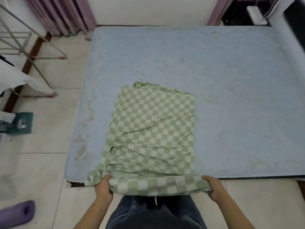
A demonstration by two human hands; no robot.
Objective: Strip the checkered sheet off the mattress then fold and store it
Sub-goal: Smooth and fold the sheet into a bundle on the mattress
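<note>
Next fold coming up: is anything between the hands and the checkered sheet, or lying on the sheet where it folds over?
Nothing visible. The left hand and right hand grip the near edge of the sheet, and nothing lies on it or on the mattress beyond.

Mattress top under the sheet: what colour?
Pale blue mattress, with some brownish stains; head view, the only one.

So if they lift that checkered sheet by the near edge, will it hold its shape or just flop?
Probably flop: the checkered sheet wrinkles and bunches where the left hand and right hand grip it. It looks thin, so likely light.
</note>
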